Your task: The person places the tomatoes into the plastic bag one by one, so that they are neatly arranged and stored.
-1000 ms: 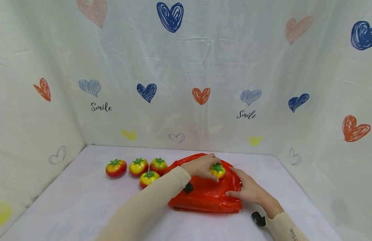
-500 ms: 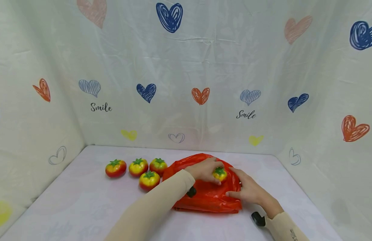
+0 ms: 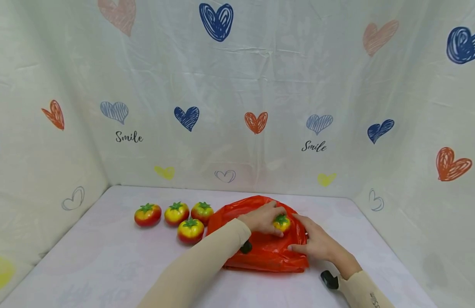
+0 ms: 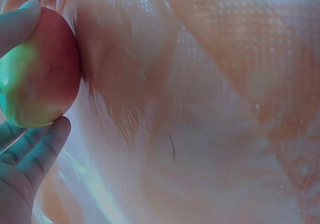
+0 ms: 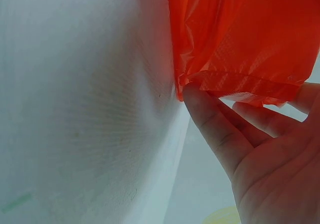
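Note:
A red plastic bag (image 3: 266,256) lies on the table, its mouth toward the right. My left hand (image 3: 262,219) grips a red-and-yellow tomato (image 3: 282,223) with a green leafy top, at the bag's opening. In the left wrist view the thumb is on one side of the tomato (image 4: 52,69) and the fingertips (image 4: 60,126) on the other, against the bag's film. My right hand (image 3: 318,241) holds the edge of the bag's mouth with thumb and fingers spread apart. The right wrist view shows its fingers (image 5: 215,114) at the bag's rim.
Left of the bag stand several more tomatoes, among them a far-left one (image 3: 148,215) and a nearer one (image 3: 190,231). The white table (image 3: 106,256) ends at a heart-printed curtain (image 3: 237,149) behind and at both sides.
My left hand has moved slightly right and down with the tomato, further into the bag's mouth. The right hand stays in place at the bag's edge.

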Motion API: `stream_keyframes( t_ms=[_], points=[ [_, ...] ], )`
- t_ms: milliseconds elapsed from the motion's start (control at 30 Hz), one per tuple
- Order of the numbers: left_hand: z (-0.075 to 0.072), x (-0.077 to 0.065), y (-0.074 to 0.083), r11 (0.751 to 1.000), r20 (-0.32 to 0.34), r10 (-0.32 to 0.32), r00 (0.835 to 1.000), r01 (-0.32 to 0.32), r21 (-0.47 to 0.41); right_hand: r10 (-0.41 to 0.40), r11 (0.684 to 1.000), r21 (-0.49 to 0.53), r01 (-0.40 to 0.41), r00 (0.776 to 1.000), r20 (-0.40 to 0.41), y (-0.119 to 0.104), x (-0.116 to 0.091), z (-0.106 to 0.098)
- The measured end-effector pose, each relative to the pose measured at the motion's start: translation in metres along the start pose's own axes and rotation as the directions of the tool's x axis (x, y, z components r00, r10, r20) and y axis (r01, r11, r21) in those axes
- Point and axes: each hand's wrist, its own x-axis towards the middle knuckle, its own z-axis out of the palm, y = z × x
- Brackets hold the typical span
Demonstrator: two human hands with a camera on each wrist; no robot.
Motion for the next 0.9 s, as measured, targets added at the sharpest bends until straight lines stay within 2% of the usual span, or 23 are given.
stream_keyframes(
  t_ms=[200, 400, 633, 800, 900],
  points=[
    [0.003, 0.002, 0.000, 1.000, -0.008, -0.029, 1.000, 0.029, -0.005, -0.001, 1.000, -0.001, 0.001, 1.000, 0.000, 0.001, 0.002, 0.001],
    [0.002, 0.003, -0.002, 0.999, -0.006, -0.030, 1.000, 0.030, -0.040, -0.008, 1.000, -0.017, 0.008, 1.000, -0.007, 0.001, 0.001, 0.001],
    [-0.010, -0.002, -0.001, 0.998, 0.001, -0.010, 1.000, 0.010, -0.054, -0.038, 0.999, -0.031, 0.038, 0.999, -0.020, 0.003, 0.002, -0.001],
    [-0.020, -0.011, -0.001, 0.999, -0.003, -0.017, 1.000, 0.017, -0.034, -0.008, 1.000, -0.012, 0.008, 1.000, -0.015, 0.004, 0.002, 0.001],
    [-0.028, -0.019, -0.001, 1.000, -0.031, 0.003, 1.000, -0.003, -0.026, -0.009, 1.000, -0.017, 0.009, 1.000, -0.021, 0.004, 0.001, 0.002]
  ],
)
